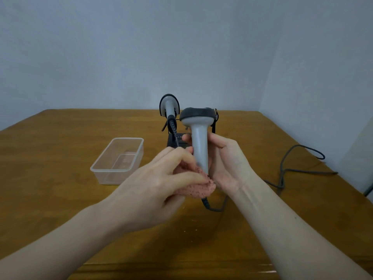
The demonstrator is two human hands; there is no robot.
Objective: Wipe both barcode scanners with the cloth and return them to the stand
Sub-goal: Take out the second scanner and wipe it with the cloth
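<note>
Head view shows both hands meeting at the middle of the frame over a wooden table. Right hand grasps a grey scanner by its handle, fingers curled behind it, holding it upright with the dark head on top, tilted slightly toward the upper left. Left hand pinches a pink cloth and presses it against the bottom end of the handle; thumb and fingers are curled round the bunched fabric. A dark cord leaves the handle's base below the cloth, loops down, then runs off to the right of the frame across the table in loose curves.

Just behind the hands, above centre, the second scanner sits in the black stand, its handle pointing toward the camera and its coiled cable hanging down. The held scanner partly hides the stand's right side.

Left of centre, a clear plastic box rests on the table, well apart from the stand. A pale wall fills the upper half of the frame.
</note>
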